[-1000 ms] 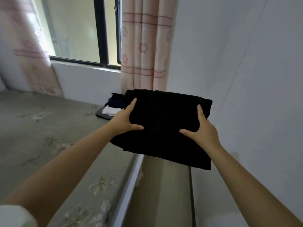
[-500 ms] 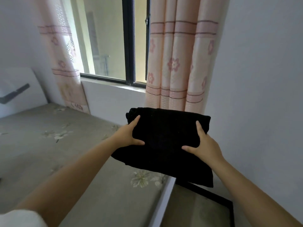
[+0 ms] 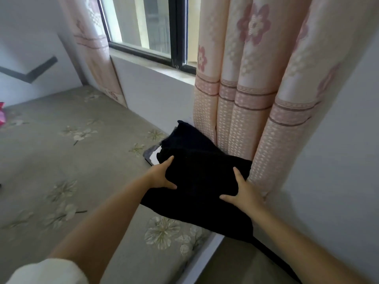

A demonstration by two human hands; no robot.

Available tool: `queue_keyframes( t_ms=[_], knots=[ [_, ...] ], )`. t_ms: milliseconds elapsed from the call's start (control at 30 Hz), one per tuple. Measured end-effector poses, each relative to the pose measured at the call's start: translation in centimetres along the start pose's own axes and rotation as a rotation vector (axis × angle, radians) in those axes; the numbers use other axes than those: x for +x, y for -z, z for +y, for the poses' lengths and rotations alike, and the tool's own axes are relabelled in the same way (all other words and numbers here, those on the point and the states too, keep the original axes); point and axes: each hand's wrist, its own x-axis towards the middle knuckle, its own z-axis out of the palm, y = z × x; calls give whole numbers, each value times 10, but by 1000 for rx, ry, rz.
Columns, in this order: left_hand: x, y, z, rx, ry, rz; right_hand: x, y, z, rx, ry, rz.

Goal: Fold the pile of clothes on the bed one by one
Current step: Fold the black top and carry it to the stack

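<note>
Both grips clamped: left hand (image 3: 162, 177) and right hand (image 3: 244, 193) hold folded black garment (image 3: 203, 181) beside curtain (image 3: 256, 111), probably over stacked clothes (image 3: 153, 155).

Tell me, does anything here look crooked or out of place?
The folded black garment, held by the left hand and right hand, hangs partly past the bed edge. Beneath it, the stack of folded clothes looks uneven, with a white layer poking out at its left side. Nothing looks damaged.

Both hands (image 3: 202, 186) grip a folded black garment (image 3: 202, 177) — above the bed (image 3: 61, 160), beside the curtain (image 3: 246, 99)
</note>
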Motion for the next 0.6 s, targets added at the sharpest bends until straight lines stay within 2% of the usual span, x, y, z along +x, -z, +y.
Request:
queue_keyframes(
  t_ms=[233, 400, 600],
  knots=[
    [103, 4, -31, 59, 140, -68, 101, -30, 15, 88, -59, -164],
    [190, 50, -36, 203, 123, -83, 176, -39, 2, 224, -138, -127],
    [297, 123, -35, 378, 97, 102, 264, -57, -23, 486, -187, -54]
  ],
)
